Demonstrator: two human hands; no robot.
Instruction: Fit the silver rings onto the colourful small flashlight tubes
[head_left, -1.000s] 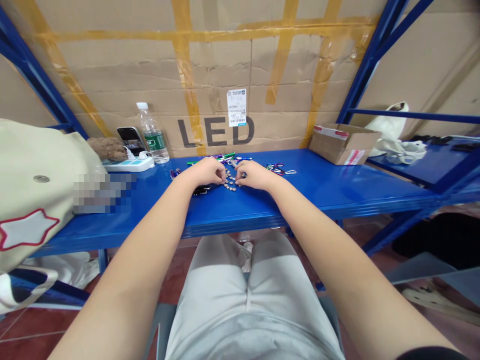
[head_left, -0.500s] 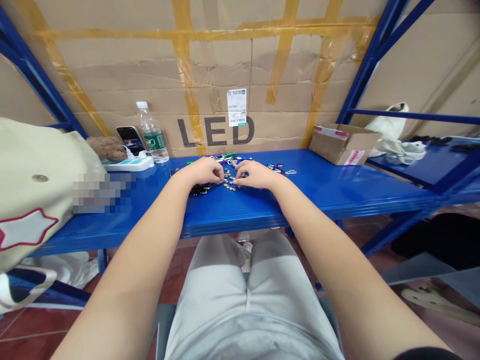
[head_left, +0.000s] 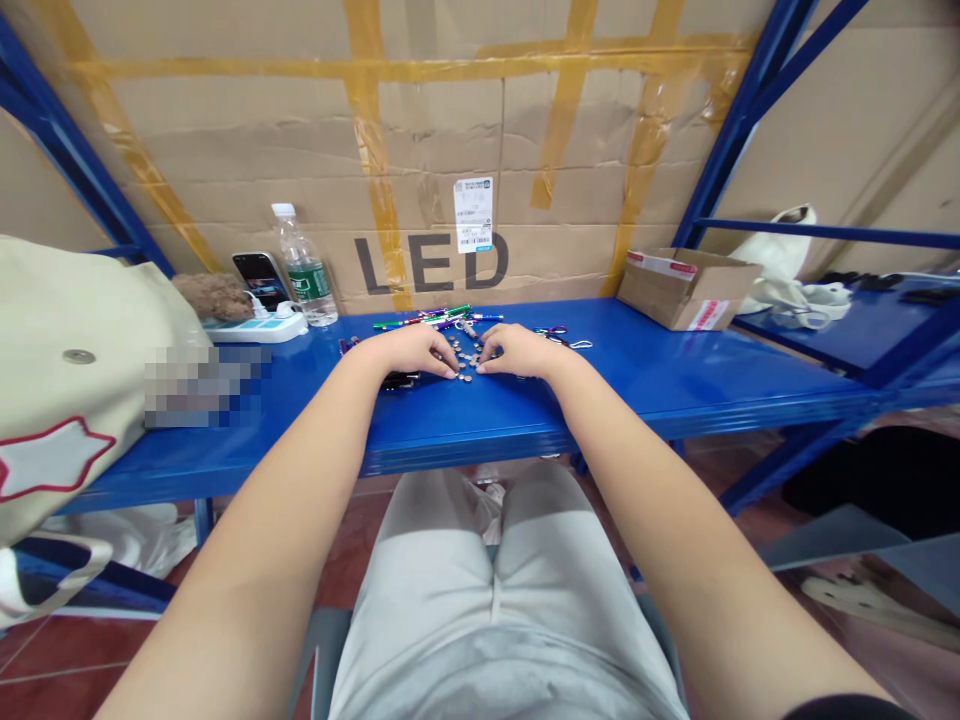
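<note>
My left hand [head_left: 412, 352] and my right hand [head_left: 519, 352] rest on the blue metal shelf [head_left: 637, 380], fingertips turned toward each other. Between them lies a scatter of small silver metal discs [head_left: 468, 362], and both sets of fingertips touch its near edge. Whether either hand grips a disc is too small to tell. Slim coloured mini flashlights [head_left: 426, 320] lie beyond my left hand, with black ones [head_left: 400, 380] by its little finger. Several coloured carabiner clips [head_left: 553, 333] lie past my right hand.
A water bottle [head_left: 304, 270], a phone [head_left: 260, 280] and a power strip [head_left: 259, 328] stand at the shelf's back left. A large cream bag [head_left: 67, 400] overhangs the left end. An open cardboard box [head_left: 686, 290] sits back right against a taped cardboard wall [head_left: 450, 130].
Both hands have slid back toward me and lie lower in the view, drawing closer to the near edge of the discs. More of the flashlights and discs now shows beyond my fingers.
</note>
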